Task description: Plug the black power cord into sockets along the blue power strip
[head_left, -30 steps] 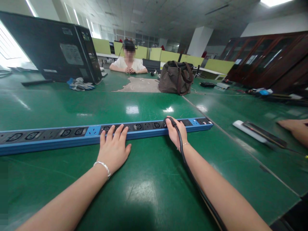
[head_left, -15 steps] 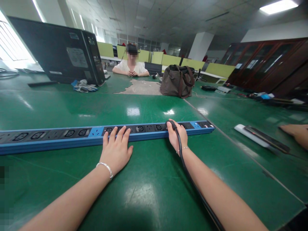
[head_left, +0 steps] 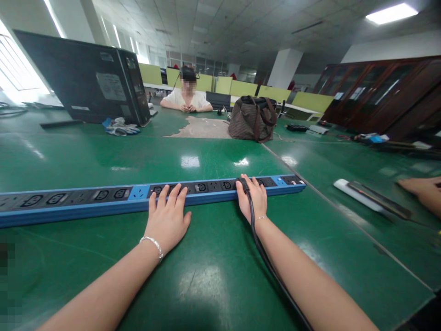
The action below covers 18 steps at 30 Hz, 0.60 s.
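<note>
A long blue power strip (head_left: 103,209) with black and blue sockets lies across the green table in front of me. My left hand (head_left: 168,211) rests on it with fingers spread, the fingertips on its socket face and the thumb apart. Farther right, my right hand (head_left: 253,195) is closed round a black power plug (head_left: 242,184) at the strip's socket face. The black cord (head_left: 255,227) runs from the plug down along my right forearm. My fingers and the plug hide the socket beneath, so how deep the plug sits I cannot tell.
Beyond the strip are a black computer case (head_left: 82,82), work gloves (head_left: 120,126) and a brown bag (head_left: 252,118). A person (head_left: 188,99) sits across the table. At right lie a white and black bar (head_left: 372,197) and another person's hand (head_left: 418,195).
My right hand, closed on the plug, has tilted slightly and its fingers have moved a little lower. My left hand stays on the strip. The whole view has shifted slightly.
</note>
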Tool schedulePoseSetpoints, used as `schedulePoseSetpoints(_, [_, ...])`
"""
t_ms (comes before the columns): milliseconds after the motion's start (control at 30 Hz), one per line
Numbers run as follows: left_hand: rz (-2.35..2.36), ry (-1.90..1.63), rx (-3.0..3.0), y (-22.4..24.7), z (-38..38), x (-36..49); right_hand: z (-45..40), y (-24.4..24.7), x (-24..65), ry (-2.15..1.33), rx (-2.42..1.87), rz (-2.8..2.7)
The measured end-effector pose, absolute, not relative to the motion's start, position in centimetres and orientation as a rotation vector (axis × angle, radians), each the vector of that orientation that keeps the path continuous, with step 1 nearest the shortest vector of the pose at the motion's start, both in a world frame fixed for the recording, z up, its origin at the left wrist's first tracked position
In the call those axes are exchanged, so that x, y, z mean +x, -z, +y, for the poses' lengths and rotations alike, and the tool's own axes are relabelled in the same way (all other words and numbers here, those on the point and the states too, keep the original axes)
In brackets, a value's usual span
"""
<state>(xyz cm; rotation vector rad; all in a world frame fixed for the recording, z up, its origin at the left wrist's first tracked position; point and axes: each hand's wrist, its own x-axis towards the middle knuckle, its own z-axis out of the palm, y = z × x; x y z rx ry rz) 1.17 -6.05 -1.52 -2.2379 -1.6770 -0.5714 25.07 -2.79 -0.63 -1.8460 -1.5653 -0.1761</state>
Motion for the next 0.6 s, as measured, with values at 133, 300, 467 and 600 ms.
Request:
schedulePoseSetpoints(133, [-1.684, 0.578, -2.249, 1.4, -6.0, 1.1, -2.8, 0.1, 25.0, 0.133, -1.908, -1.563])
schedulePoseSetpoints(300, [-1.686, 0.545, -2.237, 1.4, -6.0, 1.1, -2.8, 0.4, 25.0, 0.167, -1.896, -1.545])
schedulePoseSetpoints(467, [-1.676, 0.532, -2.241, 1.4, -6.0, 1.1, -2.6, 1.0, 25.3, 0.205, -1.813, -1.568])
schedulePoseSetpoints(600, [-1.682, 0.55, -2.245, 1.5, -6.0, 1.0, -2.3, 1.2, 25.3, 0.178, -1.777, -1.545])
